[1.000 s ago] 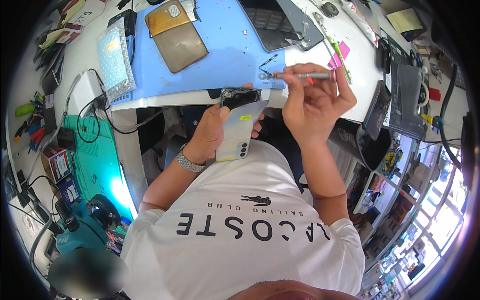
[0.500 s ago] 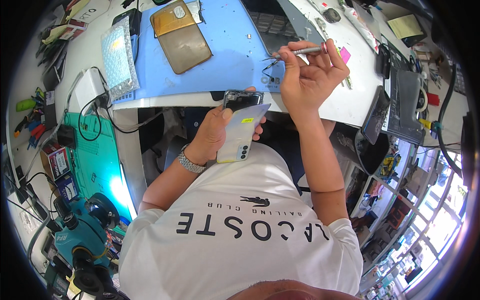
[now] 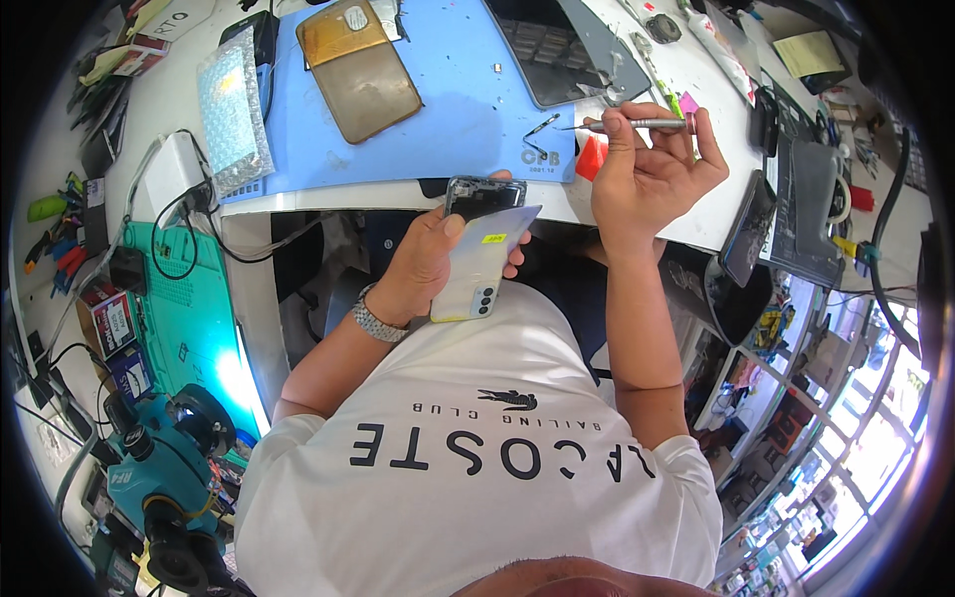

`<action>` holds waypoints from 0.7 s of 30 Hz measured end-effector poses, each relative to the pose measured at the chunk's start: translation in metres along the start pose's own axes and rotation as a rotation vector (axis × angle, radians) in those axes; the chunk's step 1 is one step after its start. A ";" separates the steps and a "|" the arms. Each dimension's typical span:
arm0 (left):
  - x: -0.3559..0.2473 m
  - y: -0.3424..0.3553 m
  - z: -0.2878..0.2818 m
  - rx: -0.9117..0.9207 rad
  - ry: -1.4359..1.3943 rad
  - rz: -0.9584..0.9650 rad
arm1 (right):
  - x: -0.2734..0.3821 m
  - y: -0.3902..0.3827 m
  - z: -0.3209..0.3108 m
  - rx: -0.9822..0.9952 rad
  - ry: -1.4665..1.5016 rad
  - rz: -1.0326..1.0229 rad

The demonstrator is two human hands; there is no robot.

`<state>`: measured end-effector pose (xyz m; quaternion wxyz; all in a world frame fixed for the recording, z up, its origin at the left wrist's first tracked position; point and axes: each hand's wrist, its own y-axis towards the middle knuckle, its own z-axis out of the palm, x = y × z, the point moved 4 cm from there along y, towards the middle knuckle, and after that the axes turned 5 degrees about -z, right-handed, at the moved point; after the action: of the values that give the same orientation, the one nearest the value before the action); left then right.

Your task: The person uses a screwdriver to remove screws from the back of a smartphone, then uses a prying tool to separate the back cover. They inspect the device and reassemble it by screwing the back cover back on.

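My left hand [image 3: 426, 257] is wrapped round a smartphone below the bench edge. The phone's silver back cover [image 3: 468, 274], with camera lenses and a yellow sticker, lies askew over the dark phone body [image 3: 485, 191]; whether they are still joined is hidden. Over the bench's near edge, palm up, my right hand [image 3: 652, 189] grips a slim grey screwdriver [image 3: 652, 123] between thumb and fingers. Its thin tip points left, beside a small bent black strip [image 3: 540, 132] on the blue mat [image 3: 448, 149].
A brown translucent phone case [image 3: 363, 85] and a dark flat screen panel [image 3: 552, 50] rest on the mat. Bubble wrap [image 3: 234, 109] lies at its left. A teal microscope [image 3: 159, 468] stands lower left. Cables trail from a white box [image 3: 177, 171].
My right hand has moved right and slightly nearer, carrying the screwdriver away from the black strip. A red piece on the bench has come into view. The left hand and phone have hardly moved.
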<state>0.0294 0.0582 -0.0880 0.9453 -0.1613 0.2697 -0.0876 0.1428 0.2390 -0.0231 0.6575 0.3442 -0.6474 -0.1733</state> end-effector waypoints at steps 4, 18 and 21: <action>0.000 0.000 0.000 -0.052 0.046 -0.021 | -0.004 -0.003 -0.002 0.027 -0.060 0.001; -0.001 -0.001 0.003 -0.064 0.078 -0.014 | 0.015 -0.005 0.001 0.039 0.021 0.064; -0.002 -0.001 0.004 -0.068 0.095 -0.006 | 0.027 -0.011 0.002 0.033 0.112 0.146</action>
<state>0.0301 0.0591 -0.0832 0.9252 -0.1897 0.3164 -0.0887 0.1456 0.2129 -0.0108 0.6977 0.3159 -0.6359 -0.0948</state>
